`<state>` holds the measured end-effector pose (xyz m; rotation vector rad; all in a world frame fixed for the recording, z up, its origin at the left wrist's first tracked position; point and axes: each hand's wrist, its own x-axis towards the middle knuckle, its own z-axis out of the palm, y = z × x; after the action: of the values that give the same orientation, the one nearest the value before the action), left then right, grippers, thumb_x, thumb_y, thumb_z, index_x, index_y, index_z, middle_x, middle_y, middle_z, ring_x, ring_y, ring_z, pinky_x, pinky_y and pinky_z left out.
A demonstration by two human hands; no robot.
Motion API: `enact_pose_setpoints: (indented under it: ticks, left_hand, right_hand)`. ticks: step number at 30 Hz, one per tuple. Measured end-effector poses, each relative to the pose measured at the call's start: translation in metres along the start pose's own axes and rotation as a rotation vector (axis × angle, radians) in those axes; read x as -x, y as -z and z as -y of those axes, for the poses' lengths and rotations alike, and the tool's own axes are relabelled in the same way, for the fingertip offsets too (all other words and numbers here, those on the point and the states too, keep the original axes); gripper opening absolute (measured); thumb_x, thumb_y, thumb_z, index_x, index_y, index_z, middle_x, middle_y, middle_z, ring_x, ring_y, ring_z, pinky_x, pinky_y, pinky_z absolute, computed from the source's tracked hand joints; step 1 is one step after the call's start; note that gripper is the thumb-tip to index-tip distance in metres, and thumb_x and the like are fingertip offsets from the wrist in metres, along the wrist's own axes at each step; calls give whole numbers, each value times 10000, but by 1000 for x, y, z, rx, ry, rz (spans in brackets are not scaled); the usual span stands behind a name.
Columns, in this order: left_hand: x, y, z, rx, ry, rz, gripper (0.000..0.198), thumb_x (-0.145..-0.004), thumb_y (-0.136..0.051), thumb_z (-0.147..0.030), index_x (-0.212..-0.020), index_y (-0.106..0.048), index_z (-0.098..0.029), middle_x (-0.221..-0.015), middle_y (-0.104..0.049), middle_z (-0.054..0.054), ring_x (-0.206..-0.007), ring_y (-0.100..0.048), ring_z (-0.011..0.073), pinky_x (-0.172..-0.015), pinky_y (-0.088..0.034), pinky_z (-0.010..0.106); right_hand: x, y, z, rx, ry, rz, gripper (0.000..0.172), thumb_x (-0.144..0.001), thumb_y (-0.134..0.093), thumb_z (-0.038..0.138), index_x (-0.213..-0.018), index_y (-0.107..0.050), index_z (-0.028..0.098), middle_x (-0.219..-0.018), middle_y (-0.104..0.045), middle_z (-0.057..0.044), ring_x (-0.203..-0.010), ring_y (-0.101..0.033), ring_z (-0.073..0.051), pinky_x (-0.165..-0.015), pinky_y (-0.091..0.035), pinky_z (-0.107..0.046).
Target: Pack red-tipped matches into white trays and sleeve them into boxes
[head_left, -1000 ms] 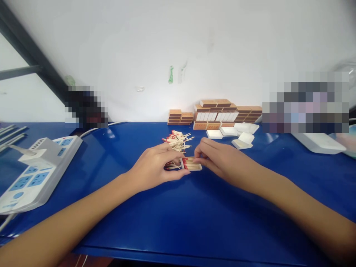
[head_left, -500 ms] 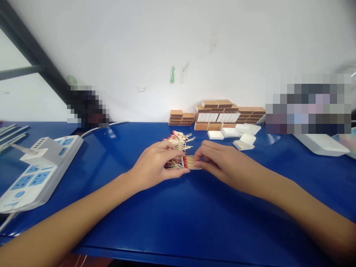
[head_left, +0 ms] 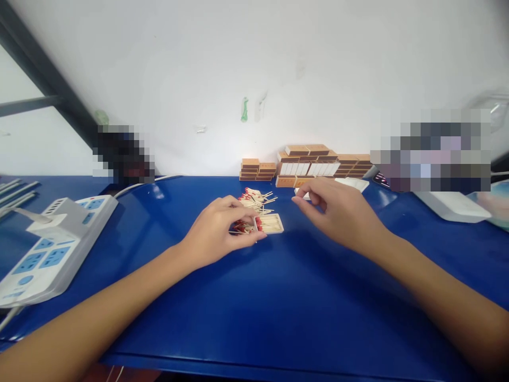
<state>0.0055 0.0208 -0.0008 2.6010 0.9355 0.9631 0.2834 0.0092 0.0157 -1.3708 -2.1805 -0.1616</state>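
Observation:
A small white matchbox tray [head_left: 283, 225] lies on the blue table with red-tipped matches [head_left: 270, 223] lined up inside. My left hand [head_left: 218, 227] grips its left end between thumb and fingers. Under that palm more loose matches [head_left: 243, 227] show in part, and a loose pile of matches [head_left: 256, 200] lies just behind the tray. My right hand [head_left: 334, 209] hovers up and to the right of the tray, thumb and curled fingers slightly apart, with nothing visible between them. It partly covers the white empty trays [head_left: 353, 184] behind it.
Stacked matchboxes [head_left: 306, 167] stand along the wall, with a smaller stack [head_left: 257, 170] to their left. A white power strip [head_left: 59, 254] with a plugged-in adapter sits at the left. Farther right is a white container [head_left: 453, 207]. Blurred patches hide parts of both sides.
My right hand has lifted off the filled tray and moved up and right toward the white trays. My left hand stays at the tray's left end, which now shows more fully.

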Motion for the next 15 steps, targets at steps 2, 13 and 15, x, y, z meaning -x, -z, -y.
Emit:
enact_pose_setpoints:
  ticks: [2, 13, 15]
  left_hand:
    - [0, 1, -2, 0, 4, -8, 303, -853, -793, -427, -1066, -751, -215, -923, -710, 46, -892, -634, 202, -814, -529, 359]
    - [0, 4, -8, 35, 19, 13, 315, -837, -807, -449, -1074, -752, -247, -930, -732, 20, -918, -641, 203, -849, -489, 373]
    - [1, 3, -7, 51, 38, 4, 308, -841, -804, -437, -1074, -751, -242, -935, -734, 22, -935, -641, 208, -850, -490, 375]
  right_hand:
    - [-2, 0, -9, 59, -67, 24, 180, -987, -515, 344, -898, -604, 216, -767, -617, -32, -654, -539, -180, -609, -343, -304]
    - [-6, 8, -48, 228, -313, 130, 223, -939, -519, 387, -864, -644, 217, -723, -684, -74, -594, -555, -218, -550, -305, -322]
    - [-8, 10, -50, 233, -346, 139, 227, -939, -523, 401, -867, -640, 221, -730, -688, -74, -596, -563, -224, -552, -312, -324]
